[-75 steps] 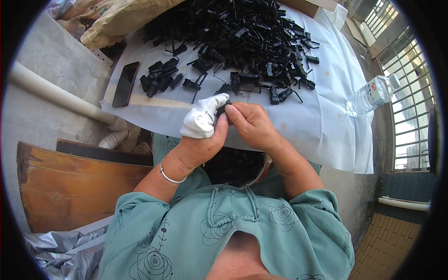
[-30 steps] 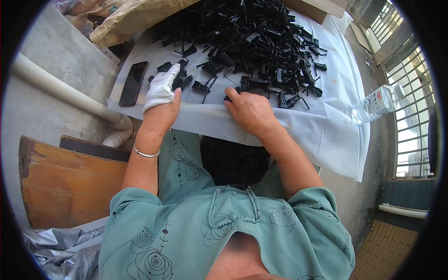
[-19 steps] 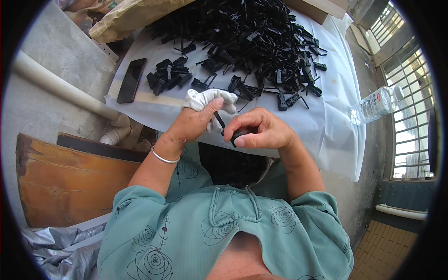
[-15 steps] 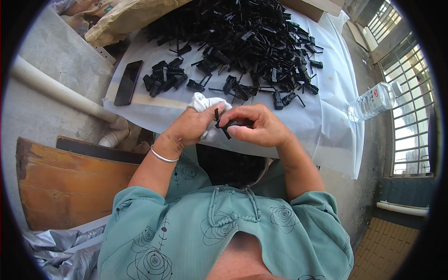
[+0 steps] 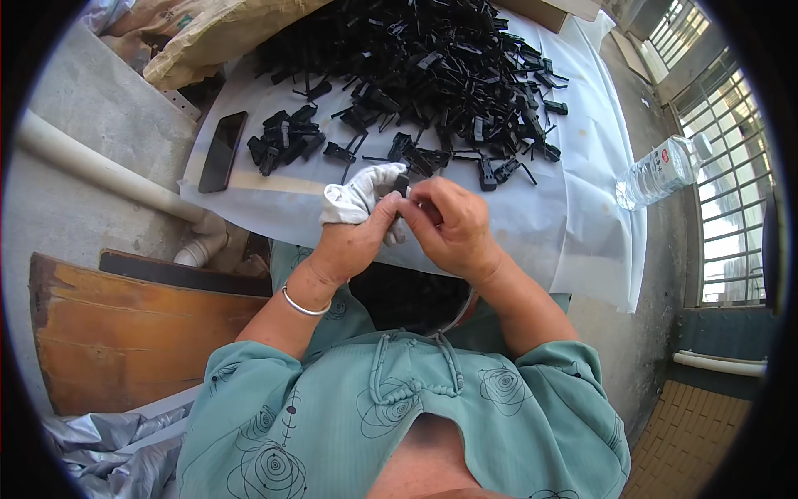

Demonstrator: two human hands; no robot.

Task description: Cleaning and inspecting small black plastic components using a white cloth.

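Above the near edge of the table, my left hand (image 5: pixel 351 247) is closed on a small black plastic part (image 5: pixel 402 185), its fingers partly covered by a bunched white cloth (image 5: pixel 353 200). My right hand (image 5: pixel 459 226) meets it from the other side, thumb and forefinger pinched at the same part; its fingertips partly hide the piece. Just beyond both hands lie a few loose black plastic parts with thin arms. Behind them rises a large heap of similar parts (image 5: pixel 440 66). A smaller group of parts (image 5: pixel 284 141) rests to the left.
White sheeting (image 5: pixel 582 233) covers the table. A phone (image 5: pixel 223 154) lies at its left edge, a clear water bottle (image 5: pixel 661 173) at the right. Below my hands, a round container (image 5: pixel 403 303) with dark contents sits between my knees. A wooden board (image 5: pixel 141 333) leans at left.
Both hands have turned about the black part, which now stands more upright. My left hand moved slightly right, and the cloth shows more to its left. My right fingers have curled in closer.
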